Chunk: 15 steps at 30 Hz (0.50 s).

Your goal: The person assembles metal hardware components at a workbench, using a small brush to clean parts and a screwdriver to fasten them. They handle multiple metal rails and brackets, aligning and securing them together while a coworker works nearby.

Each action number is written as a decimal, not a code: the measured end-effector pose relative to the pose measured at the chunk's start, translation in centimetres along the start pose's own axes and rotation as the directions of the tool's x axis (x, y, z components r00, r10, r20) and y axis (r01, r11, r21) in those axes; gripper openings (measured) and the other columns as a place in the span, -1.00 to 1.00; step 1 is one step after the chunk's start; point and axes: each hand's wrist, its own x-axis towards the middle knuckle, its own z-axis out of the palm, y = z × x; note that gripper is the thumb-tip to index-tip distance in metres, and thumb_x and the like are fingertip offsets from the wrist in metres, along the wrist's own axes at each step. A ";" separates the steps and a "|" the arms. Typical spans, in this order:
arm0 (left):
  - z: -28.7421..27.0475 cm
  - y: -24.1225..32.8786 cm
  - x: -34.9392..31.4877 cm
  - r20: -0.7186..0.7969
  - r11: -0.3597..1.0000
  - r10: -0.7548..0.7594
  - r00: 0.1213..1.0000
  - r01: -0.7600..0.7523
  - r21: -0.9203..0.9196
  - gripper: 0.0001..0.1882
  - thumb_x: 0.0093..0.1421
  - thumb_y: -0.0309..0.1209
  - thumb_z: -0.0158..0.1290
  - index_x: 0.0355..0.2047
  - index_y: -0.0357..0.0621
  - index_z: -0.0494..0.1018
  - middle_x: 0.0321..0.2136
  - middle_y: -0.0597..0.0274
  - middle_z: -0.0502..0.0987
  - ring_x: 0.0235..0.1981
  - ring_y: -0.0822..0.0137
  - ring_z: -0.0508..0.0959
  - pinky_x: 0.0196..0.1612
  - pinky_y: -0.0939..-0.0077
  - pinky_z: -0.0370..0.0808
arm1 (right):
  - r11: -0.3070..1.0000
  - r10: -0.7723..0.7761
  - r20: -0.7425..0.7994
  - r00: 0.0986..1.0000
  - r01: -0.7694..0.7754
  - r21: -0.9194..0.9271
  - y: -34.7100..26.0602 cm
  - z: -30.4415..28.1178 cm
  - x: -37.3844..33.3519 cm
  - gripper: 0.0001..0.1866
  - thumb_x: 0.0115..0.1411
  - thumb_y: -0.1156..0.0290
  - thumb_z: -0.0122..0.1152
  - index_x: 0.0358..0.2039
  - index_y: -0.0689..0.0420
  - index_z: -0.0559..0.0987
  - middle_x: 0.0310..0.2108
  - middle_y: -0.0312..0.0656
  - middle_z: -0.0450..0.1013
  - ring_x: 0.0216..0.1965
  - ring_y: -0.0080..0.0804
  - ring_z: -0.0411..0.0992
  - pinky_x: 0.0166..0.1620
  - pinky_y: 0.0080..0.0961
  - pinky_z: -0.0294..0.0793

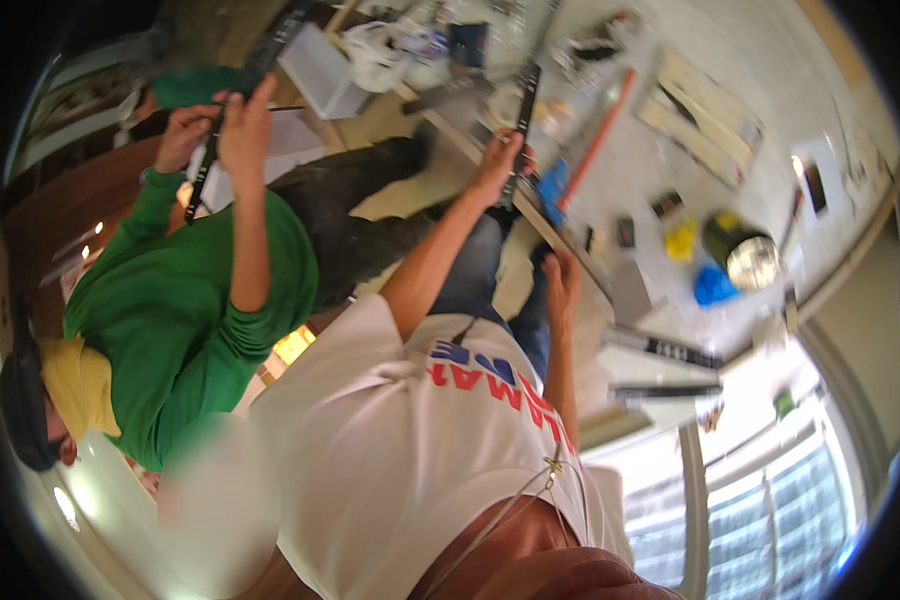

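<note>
Your left hand (498, 168) has its grip closed round a slim black rail (529, 98), near the rail's lower end. From that grip the long axis runs up the view, away from you, leaning slightly right. Your right hand (563, 277) sits lower and to the right, apart from the rail; you cannot tell how far its fingers open or what they hold. Farther right lies an orange bar (600, 138).
</note>
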 end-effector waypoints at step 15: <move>5.3 0.2 -23.5 0.601 0.979 -0.012 0.799 -0.113 0.170 -0.64 0.50 -0.17 -0.25 0.06 -0.19 0.33 -0.60 0.27 0.46 -0.69 0.45 0.48 -0.61 0.60 0.43 | 0.953 -0.223 0.168 0.960 0.178 0.246 -10.5 -1.4 -5.5 -0.51 0.45 0.19 0.00 0.19 0.31 0.37 -0.18 -0.21 0.50 -0.25 -0.55 0.47 -0.15 -0.58 0.46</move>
